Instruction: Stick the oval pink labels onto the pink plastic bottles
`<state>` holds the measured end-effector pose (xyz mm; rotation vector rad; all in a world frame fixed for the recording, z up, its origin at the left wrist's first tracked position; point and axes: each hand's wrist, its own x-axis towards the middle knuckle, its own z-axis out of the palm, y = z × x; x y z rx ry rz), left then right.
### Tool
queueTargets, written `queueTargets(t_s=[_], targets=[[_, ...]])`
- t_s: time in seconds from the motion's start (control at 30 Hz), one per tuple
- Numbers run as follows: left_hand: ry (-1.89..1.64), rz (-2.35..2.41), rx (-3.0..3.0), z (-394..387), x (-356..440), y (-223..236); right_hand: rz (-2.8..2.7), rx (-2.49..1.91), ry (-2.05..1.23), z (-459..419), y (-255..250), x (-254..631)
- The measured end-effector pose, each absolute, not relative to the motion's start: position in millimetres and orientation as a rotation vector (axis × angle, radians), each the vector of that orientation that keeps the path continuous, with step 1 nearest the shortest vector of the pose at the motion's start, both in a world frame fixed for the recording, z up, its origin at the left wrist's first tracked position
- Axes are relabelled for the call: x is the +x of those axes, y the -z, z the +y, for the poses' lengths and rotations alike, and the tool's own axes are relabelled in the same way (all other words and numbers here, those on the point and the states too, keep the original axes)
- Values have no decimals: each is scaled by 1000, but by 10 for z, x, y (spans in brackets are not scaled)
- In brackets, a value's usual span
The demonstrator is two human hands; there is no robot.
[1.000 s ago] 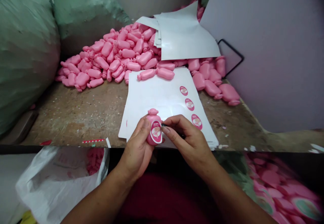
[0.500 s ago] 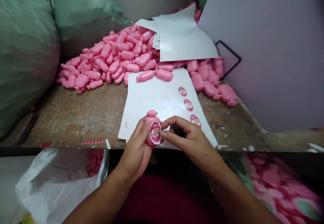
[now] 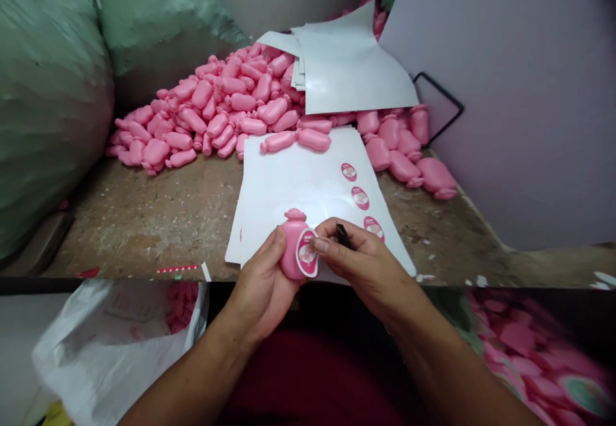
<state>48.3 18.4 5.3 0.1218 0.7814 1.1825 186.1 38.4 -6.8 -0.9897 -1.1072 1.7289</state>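
Observation:
My left hand [image 3: 262, 272] is closed around a pink plastic bottle [image 3: 290, 246], upright above the table's front edge. On the bottle's right side is an oval pink-and-white label [image 3: 307, 254] that overhangs its edge a little. The thumb and forefinger of my right hand [image 3: 359, 256] press at the label's right edge. A small black tool [image 3: 343, 236] is tucked in the curled fingers of that hand; its working end is hidden. Beneath both hands lie white sticker sheets [image 3: 293, 179], with several oval labels [image 3: 360, 197] left along the right side.
Pink bottles [image 3: 216, 108] are heaped at the back, with more white sheets [image 3: 356, 73] on top. Large green sacks [image 3: 48, 118] stand at left. A grey-white panel [image 3: 520, 111] borders the right. Below the table edge hang a white bag [image 3: 106, 349] and a bag of pink bottles [image 3: 539, 362].
The bottle has turned in my left hand, so its label now faces right and more of its plain pink side shows. My right hand has shifted slightly right, and the black tool shows more.

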Motion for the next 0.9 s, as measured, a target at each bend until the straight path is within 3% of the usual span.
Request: queueTargets(t_s=[0.9], targets=[[-1226, 871, 337, 146, 468, 0, -1293, -1143, -1579, 420, 76, 1854]])
